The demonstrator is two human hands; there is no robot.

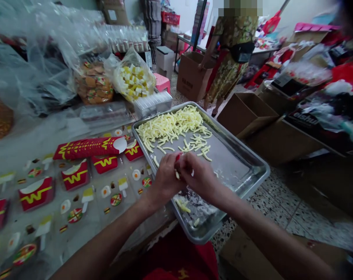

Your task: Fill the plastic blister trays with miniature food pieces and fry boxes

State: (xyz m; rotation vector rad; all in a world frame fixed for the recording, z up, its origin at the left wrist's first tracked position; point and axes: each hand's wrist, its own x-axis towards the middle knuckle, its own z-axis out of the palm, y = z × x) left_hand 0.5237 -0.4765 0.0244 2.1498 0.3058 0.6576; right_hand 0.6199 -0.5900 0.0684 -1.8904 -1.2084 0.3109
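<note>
My left hand and my right hand meet over the near left side of a metal tray. The fingers of both are closed and pressed together. A bit of red shows between them, mostly covered by the fingers, so its kind is hidden. Pale yellow toy French fries lie heaped at the tray's far end, with a few loose strips closer to my hands. Red fries cartons with a yellow zigzag, such as one carton, lie left of the tray, beside a nested carton stack.
Clear packs with small toy eggs, pizzas and ice pops cover the table at left. Behind them stand a bag of yellow-and-white pieces and a bag of brown pieces. Another person stands by a cardboard box; an open box is nearer.
</note>
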